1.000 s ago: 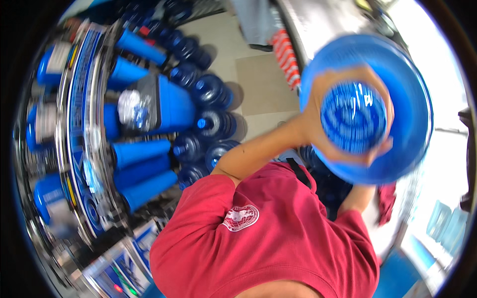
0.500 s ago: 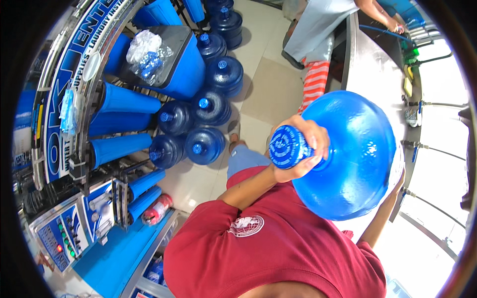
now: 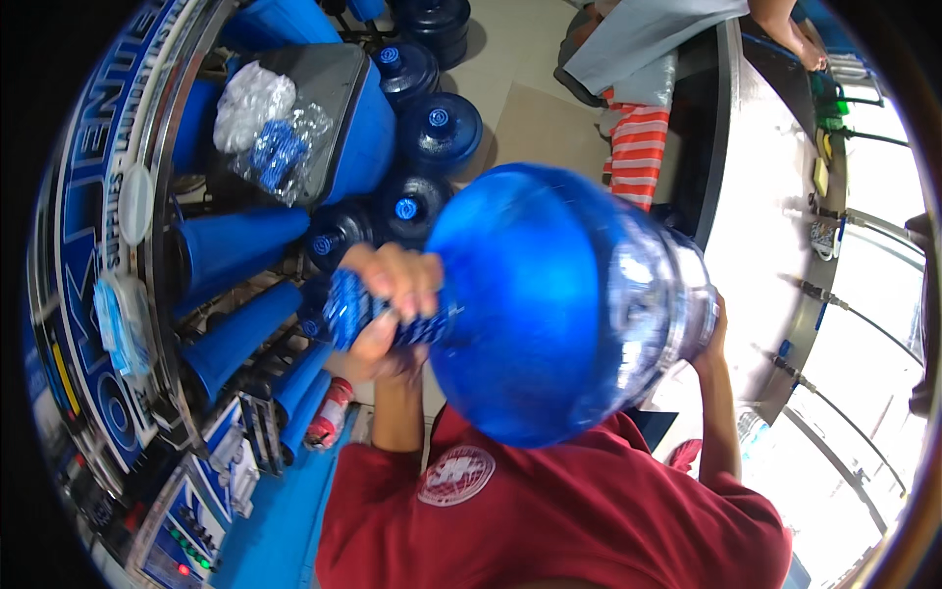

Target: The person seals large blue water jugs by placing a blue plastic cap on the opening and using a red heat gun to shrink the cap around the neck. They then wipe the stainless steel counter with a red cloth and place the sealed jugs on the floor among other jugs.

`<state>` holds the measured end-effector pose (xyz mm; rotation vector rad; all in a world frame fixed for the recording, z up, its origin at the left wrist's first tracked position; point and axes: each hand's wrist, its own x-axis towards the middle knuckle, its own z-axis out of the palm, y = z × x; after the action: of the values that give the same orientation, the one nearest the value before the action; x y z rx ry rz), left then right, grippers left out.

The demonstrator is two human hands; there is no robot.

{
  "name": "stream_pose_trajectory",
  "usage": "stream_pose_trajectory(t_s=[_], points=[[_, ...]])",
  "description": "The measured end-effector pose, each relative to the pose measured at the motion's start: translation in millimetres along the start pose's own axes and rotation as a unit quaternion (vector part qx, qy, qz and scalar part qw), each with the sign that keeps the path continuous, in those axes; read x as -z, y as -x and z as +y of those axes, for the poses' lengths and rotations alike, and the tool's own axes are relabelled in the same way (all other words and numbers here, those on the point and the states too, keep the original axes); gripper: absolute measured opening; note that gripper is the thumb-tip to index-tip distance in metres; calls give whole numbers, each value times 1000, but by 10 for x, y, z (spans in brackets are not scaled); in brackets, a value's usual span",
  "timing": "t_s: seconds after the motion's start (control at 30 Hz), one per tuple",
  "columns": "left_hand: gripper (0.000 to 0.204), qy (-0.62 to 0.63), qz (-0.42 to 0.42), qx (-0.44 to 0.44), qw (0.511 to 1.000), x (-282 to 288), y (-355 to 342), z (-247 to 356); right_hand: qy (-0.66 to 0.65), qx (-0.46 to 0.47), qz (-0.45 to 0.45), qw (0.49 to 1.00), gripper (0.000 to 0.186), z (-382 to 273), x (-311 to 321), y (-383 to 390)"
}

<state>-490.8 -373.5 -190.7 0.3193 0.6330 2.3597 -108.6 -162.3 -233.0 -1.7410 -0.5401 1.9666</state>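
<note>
A large blue water jug (image 3: pixel 520 304) lies on its side in the air in front of my chest, its neck to the left and its base to the right. My left hand (image 3: pixel 391 294) is wrapped round the capped neck, over a printed blue seal, slightly blurred by motion. My right hand (image 3: pixel 711 334) grips the jug's base at the far side, with most of its fingers hidden behind it.
Several upright jugs (image 3: pixel 437 133) stand on the floor at left, beside a blue bin (image 3: pixel 363 137) holding plastic bags on its lid and filter housings (image 3: pixel 235 245). A steel counter (image 3: pixel 746 236) with hoses runs along the right. A co-worker's hand (image 3: pixel 805 54) is at the top right.
The jug has swung from the right toward the middle and turned more sideways, its neck moving left with my left hand. My right hand has moved up and left with the base.
</note>
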Motion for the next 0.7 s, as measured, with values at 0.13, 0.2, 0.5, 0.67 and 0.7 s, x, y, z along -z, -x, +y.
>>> stream_pose_trajectory(t_s=[0.13, 0.2, 0.5, 0.67, 0.7], points=[[28, -151, 27, -17, 988, 317, -75, 228, 59, -50, -94, 993, 52, 619, -683, -918], [27, -200, 79, -18, 976, 437, -77, 260, 37, -166, -133, 976, 52, 833, -904, -1209], [26, -285, 119, -51, 950, 459, -507, -185, 116, -186, -194, 956, 56, 783, -1357, -2218], [28, -334, 96, -85, 934, -37, -1113, -637, 71, -212, -215, 951, 49, 436, -1675, -2940], [29, -339, 91, -98, 931, -151, -1279, -773, 34, -225, -224, 948, 49, 294, -1745, -3125]])
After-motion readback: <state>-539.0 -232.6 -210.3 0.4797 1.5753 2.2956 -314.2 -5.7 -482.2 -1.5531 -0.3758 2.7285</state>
